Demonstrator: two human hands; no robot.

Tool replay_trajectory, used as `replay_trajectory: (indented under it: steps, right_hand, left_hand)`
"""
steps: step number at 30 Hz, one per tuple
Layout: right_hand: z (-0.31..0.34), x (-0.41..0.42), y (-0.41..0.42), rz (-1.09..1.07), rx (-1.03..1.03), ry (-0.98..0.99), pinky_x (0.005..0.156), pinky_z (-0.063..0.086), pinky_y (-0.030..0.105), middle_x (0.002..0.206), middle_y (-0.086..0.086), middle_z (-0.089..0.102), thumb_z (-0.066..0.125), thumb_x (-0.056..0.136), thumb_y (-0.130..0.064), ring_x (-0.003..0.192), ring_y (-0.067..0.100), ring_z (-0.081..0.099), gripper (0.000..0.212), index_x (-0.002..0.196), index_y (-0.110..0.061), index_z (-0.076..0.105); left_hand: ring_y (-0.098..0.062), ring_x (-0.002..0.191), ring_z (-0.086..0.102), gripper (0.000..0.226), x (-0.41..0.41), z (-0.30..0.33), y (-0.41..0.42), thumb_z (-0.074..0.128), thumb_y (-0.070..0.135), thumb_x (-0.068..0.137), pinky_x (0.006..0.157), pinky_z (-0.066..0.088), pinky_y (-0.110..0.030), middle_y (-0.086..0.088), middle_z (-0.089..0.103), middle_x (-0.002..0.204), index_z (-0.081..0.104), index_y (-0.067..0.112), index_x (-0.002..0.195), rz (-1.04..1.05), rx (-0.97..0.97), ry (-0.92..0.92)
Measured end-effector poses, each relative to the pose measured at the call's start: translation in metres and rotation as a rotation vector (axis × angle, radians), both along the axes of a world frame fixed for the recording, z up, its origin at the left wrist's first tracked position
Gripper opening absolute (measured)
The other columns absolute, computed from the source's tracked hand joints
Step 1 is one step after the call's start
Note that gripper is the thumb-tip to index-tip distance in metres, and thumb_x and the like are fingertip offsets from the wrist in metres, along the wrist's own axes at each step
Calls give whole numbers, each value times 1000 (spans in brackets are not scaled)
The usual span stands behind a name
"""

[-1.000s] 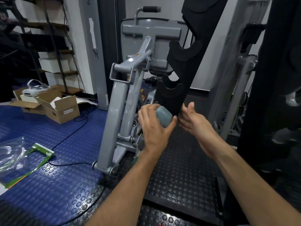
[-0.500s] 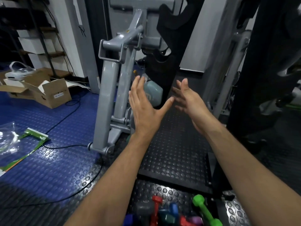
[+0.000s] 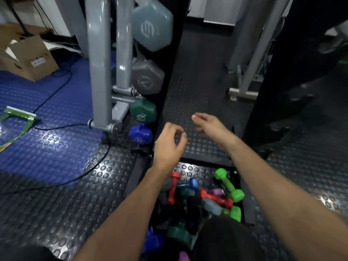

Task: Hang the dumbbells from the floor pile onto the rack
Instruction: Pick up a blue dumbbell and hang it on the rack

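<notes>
A black rack (image 3: 169,76) stands upright at centre. Hanging on it from top to bottom are a light blue dumbbell (image 3: 152,25), a grey one (image 3: 146,77), a dark green one (image 3: 143,112) and a blue one (image 3: 140,133). On the floor below lies a pile of dumbbells: a red one (image 3: 173,187), a bright green one (image 3: 228,185), another red one (image 3: 214,198), plus blue, teal and purple ones. My left hand (image 3: 167,146) hovers above the pile with loosely curled fingers, holding nothing. My right hand (image 3: 211,127) is beside it, fingers relaxed and empty.
A grey machine frame (image 3: 98,72) stands left of the rack. A black cable (image 3: 71,127) runs across the blue studded floor. A cardboard box (image 3: 32,59) sits at the far left, a green-edged plastic bag (image 3: 17,119) near it. Another metal frame (image 3: 244,87) stands at right.
My left hand let go of the light blue dumbbell, which now hangs on the rack. Both hands dropped toward the floor pile and my view tilted down.
</notes>
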State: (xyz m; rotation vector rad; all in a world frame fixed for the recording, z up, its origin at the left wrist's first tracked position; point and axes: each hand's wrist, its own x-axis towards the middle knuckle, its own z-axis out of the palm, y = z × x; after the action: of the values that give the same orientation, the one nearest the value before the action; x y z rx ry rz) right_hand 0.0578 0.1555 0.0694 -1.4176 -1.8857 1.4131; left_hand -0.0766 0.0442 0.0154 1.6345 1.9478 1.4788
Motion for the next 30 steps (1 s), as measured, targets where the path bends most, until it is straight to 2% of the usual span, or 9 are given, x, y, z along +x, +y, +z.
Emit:
replay_trajectory:
  steps: [2, 5, 8, 14, 16, 20, 24, 27, 30]
  right_hand:
    - [-47, 12, -2, 20, -55, -96, 68, 46, 18, 130, 1, 68, 60, 102, -40, 90, 6, 66, 41, 137, -18, 63]
    - [-113, 32, -9, 73, -141, -234, 84, 52, 29, 122, -1, 72, 62, 100, -41, 96, 11, 68, 20, 112, -29, 72]
    - [-158, 46, -18, 150, -202, -380, 85, 52, 31, 111, -5, 71, 63, 99, -44, 95, 12, 66, 33, 121, -21, 73]
    - [-218, 50, -27, 289, -192, -612, 76, 54, 36, 103, 10, 72, 69, 94, -47, 85, 22, 63, 42, 115, -12, 72]
    - [-233, 51, -27, 307, -214, -627, 76, 53, 31, 111, 8, 70, 69, 93, -51, 88, 20, 64, 51, 125, -12, 69]
    - [-247, 51, -24, 310, -265, -605, 104, 51, 42, 133, 13, 64, 69, 94, -52, 120, 31, 62, 60, 135, -9, 61]
    - [-274, 52, -24, 291, -264, -596, 100, 54, 43, 125, 10, 68, 75, 73, -71, 111, 29, 66, 78, 126, -14, 66]
    - [-285, 47, -26, 224, -234, -583, 90, 56, 39, 112, 13, 71, 81, 82, -49, 102, 29, 68, 52, 112, -9, 68]
    - [-284, 43, -26, 174, -254, -563, 81, 50, 34, 104, 10, 64, 80, 85, -33, 95, 25, 60, 37, 107, -10, 61]
  left_hand:
    - [-12, 80, 61, 1, -12, -37, -6, 66, 23, 93, 77, 53, -38, 7, 64, 88, 66, 21, 93, 44, -231, -107]
    - [-14, 80, 66, 4, -35, -82, -22, 68, 23, 91, 74, 50, -32, 6, 70, 82, 71, 20, 90, 123, -497, -255]
    - [-16, 88, 69, 10, -49, -113, -37, 68, 28, 92, 84, 54, -35, 7, 73, 85, 72, 19, 95, 194, -645, -322]
    - [-18, 100, 66, 29, -58, -143, -39, 65, 45, 96, 92, 51, -35, 3, 72, 102, 72, 18, 106, 135, -848, -391]
    - [-19, 103, 65, 35, -56, -146, -29, 63, 49, 97, 91, 49, -35, 0, 72, 106, 72, 17, 109, 101, -872, -440]
    - [-23, 104, 69, 37, -50, -153, -10, 61, 48, 99, 86, 49, -33, -5, 74, 109, 73, 13, 107, 71, -851, -548]
    - [-21, 101, 70, 31, -45, -165, -6, 60, 49, 99, 89, 52, -32, -3, 74, 105, 70, 19, 98, 63, -861, -608]
    - [-21, 98, 70, 37, -45, -170, -4, 57, 50, 101, 94, 52, -35, -4, 74, 104, 71, 17, 97, 76, -834, -632]
    - [-18, 91, 67, 33, -47, -169, -1, 53, 45, 105, 83, 51, -29, -4, 73, 100, 69, 17, 99, 123, -790, -726]
